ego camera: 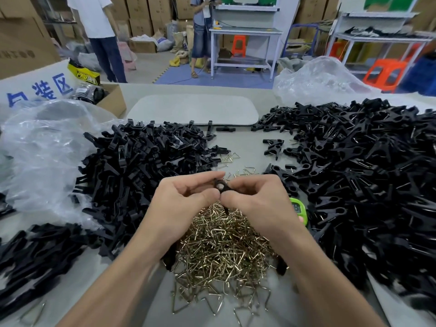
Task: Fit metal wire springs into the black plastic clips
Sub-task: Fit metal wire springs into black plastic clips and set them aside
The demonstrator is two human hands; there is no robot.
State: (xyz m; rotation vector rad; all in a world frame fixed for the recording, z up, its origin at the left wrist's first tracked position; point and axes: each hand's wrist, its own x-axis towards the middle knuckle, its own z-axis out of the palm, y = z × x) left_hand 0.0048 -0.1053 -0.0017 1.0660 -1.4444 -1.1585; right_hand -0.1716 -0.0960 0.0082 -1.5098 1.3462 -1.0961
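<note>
Black clip (pixel 220 185) pinched between curled fingers of both hands, left (pixel 181 204) and right (pixel 257 204).

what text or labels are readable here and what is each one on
"装区", blue, on the white sign at left; the character before it is partly hidden by the plastic bag, possibly "包".
Yellow-and-black pack behind the sign: bold lettering, too blurred to read.
Cardboard box at far left: faint print, unreadable.
Green timer on the table: display too blurred to read.
</note>
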